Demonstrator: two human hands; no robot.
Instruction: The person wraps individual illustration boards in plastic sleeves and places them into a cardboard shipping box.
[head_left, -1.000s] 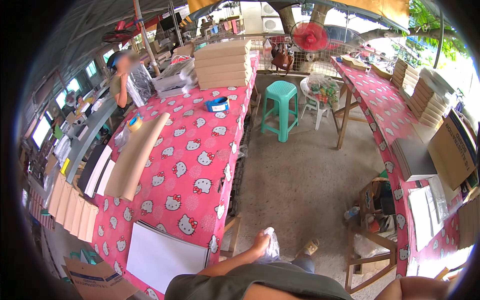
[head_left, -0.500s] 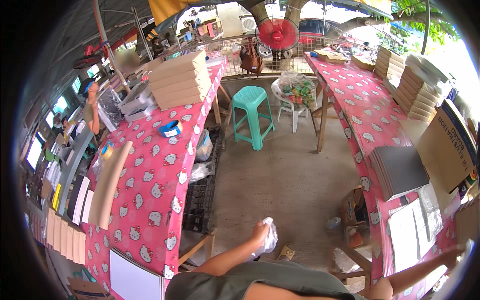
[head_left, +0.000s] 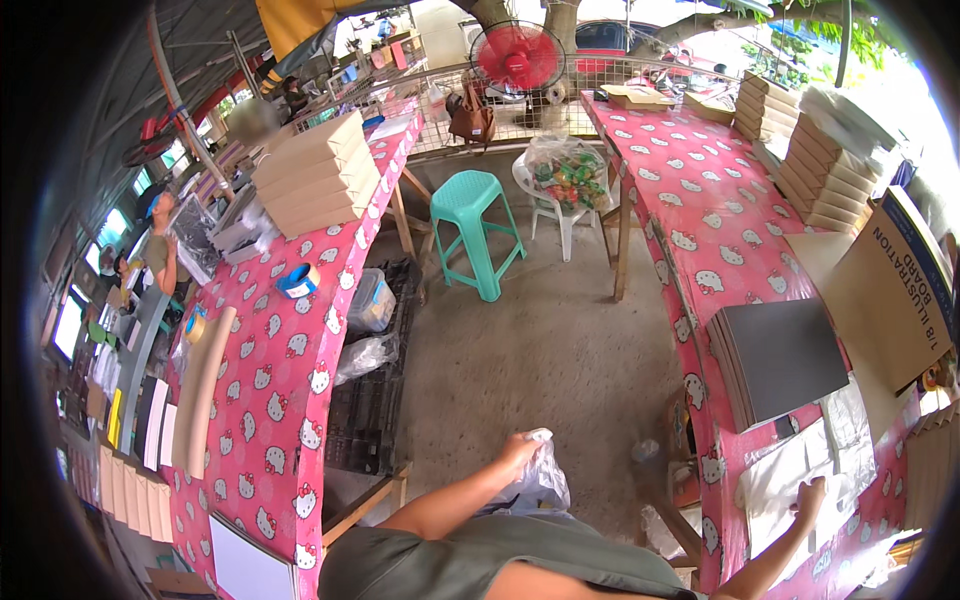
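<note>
My left hand (head_left: 520,449) is closed round the top of a crumpled, see-through plastic bag (head_left: 546,478), which hangs in front of my body above the floor. To the right, my right hand (head_left: 811,497) is over a flat pile of thin whitish plastic bags (head_left: 775,492) on the pink table. Its fingers are curled in; whether they pinch the film is too small to tell. Just beyond that pile lies a stack of dark grey boards (head_left: 783,360). A folded clear plastic piece (head_left: 849,432) lies beside the pile.
Pink patterned tables (head_left: 270,400) run along both sides. Brown wrapped packs (head_left: 315,175) are stacked at the left. A green stool (head_left: 478,235), a white chair (head_left: 566,215) with a filled bag and a red fan (head_left: 517,62) stand ahead. A large brown carton (head_left: 890,290) leans at the right.
My right hand has come inward from the far right edge to the plastic pile. My left hand still grips the bag, which now hangs more spread out. The view has shifted slightly right.
</note>
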